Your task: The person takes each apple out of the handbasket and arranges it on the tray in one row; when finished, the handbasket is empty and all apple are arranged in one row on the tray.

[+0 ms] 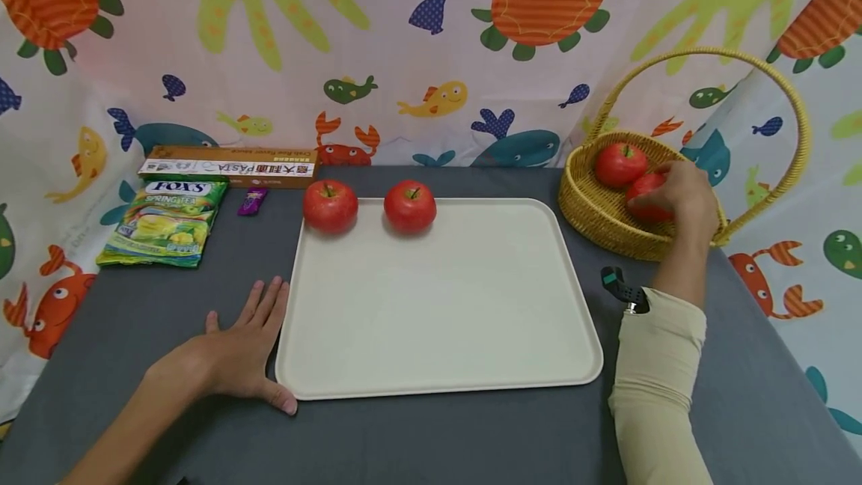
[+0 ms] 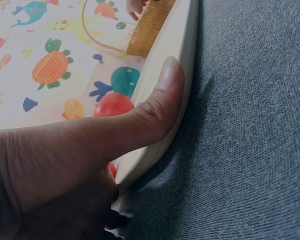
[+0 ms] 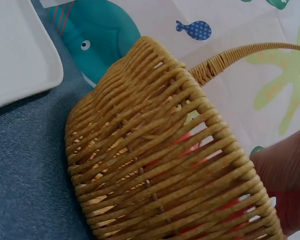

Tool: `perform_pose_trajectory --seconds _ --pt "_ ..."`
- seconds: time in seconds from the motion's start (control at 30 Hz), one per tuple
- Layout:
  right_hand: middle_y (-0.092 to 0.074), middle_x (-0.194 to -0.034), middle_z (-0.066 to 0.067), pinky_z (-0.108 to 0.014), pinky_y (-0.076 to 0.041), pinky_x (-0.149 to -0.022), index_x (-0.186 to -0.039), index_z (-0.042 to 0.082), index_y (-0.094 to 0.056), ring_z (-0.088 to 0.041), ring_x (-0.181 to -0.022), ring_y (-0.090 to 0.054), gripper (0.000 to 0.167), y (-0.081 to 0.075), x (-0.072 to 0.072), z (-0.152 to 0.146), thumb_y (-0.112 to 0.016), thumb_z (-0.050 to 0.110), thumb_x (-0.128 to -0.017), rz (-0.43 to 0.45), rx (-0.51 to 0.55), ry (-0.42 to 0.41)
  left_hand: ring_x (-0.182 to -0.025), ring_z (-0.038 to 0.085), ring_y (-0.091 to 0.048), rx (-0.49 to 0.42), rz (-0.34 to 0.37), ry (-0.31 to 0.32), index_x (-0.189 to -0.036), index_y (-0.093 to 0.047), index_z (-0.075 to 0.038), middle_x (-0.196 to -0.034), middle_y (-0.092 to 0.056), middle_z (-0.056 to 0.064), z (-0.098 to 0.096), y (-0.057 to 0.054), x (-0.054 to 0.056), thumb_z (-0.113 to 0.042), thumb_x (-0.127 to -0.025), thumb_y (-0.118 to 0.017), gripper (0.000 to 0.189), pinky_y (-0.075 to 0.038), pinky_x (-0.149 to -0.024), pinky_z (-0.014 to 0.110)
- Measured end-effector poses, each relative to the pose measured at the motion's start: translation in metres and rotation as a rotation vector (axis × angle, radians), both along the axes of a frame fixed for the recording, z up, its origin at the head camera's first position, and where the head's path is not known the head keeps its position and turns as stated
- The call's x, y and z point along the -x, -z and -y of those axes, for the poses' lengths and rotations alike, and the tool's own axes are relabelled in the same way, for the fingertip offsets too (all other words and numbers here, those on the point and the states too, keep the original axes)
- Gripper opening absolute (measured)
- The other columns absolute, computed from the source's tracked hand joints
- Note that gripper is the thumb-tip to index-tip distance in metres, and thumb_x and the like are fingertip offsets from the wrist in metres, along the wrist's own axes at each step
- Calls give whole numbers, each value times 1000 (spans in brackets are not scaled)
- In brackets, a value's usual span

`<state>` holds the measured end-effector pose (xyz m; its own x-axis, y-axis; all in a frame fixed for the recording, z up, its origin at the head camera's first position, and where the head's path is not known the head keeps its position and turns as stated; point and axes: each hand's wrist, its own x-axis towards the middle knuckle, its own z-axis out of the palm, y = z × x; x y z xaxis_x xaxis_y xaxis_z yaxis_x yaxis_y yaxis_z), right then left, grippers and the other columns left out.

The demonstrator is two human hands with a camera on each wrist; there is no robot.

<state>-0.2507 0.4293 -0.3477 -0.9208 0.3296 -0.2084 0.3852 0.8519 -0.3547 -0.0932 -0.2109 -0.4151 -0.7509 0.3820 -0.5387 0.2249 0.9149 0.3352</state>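
My right hand [image 1: 688, 197] reaches into a woven basket [image 1: 592, 227] and grips a red apple [image 1: 648, 199]. Behind it in the basket lies another red apple [image 1: 620, 165]. In the right wrist view the basket wall [image 3: 160, 150] hides most of the fruit, and only part of the hand [image 3: 287, 180] shows. A white tray [image 1: 438, 305] lies in the middle, with two apples near its back left corner, one at the corner [image 1: 330, 206] and one to its right [image 1: 410, 206]. Fingers spread, my left hand [image 1: 245, 354] rests at the tray's left edge; its thumb lies by the front corner.
At the back left stand a pasta box [image 1: 229, 165] and a green-yellow Fox's candy bag [image 1: 164, 223]. A small purple wrapped candy [image 1: 252, 201] lies beside the bag. The basket's tall handle [image 1: 801, 126] arches up at the right. A printed curtain [image 1: 404, 43] hangs behind the grey table [image 1: 471, 440].
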Motion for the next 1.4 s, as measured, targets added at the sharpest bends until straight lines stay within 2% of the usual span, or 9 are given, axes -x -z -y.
perform_pose_trajectory --seconds 0.3,0.43,0.53,0.67,0.9,1.17,1.4 --pt "-50 -143 -39 -64 -53 -89 -156 -3 -42 -50 -116 -49 84 -23 -8 17 -79 34 -90 -75 -36 21 -159 54 16 -12 2 -7 -164 15 0 -173 19 25 1 0 -1 -83 -56 -84 168 5 -95 97" --pt "-51 -142 -39 -60 -54 -81 -154 -1 -45 -48 -112 -49 80 -35 -14 22 -77 32 -89 -106 -76 -2 -159 53 17 -10 4 -7 -164 15 -1 -173 20 25 1 -1 0 -82 -56 -84 168 5 -95 97" --pt "-50 -142 -38 -60 -53 -79 -154 -1 -45 -48 -113 -49 81 -44 -19 26 -80 30 -88 -132 -84 -19 -158 54 17 -14 -2 -4 -164 15 0 -173 20 25 1 -2 0 -82 -57 -84 167 5 -95 98" --pt "-47 -148 -39 -68 -50 -90 -156 -2 -41 -52 -121 -47 85 -54 -25 31 -81 26 -87 -154 -77 -25 -158 54 18 -27 2 -11 -164 15 0 -173 20 25 1 -1 0 -81 -57 -85 168 6 -94 98" --pt "-48 -148 -37 -71 -48 -90 -160 1 -37 -53 -124 -46 90 -66 -36 40 -81 26 -86 -199 -55 -14 -159 53 17 -17 -16 -7 -165 15 -1 -174 20 24 3 4 -1 -83 -55 -84 169 4 -95 98" --pt "-48 -153 -34 -73 -46 -102 -159 1 -39 -51 -131 -46 87 -78 -41 50 -80 30 -88 -281 -44 -38 -159 53 17 -15 -15 0 -165 15 -1 -173 20 24 5 6 1 -84 -55 -83 169 5 -94 98" --pt "-48 -154 -32 -73 -47 -99 -159 5 -41 -51 -130 -47 86 -85 -47 56 -79 33 -87 -303 -55 -58 -160 50 20 -17 -8 -12 -165 15 -5 -174 21 21 6 9 2 -89 -52 -80 171 8 -95 97"
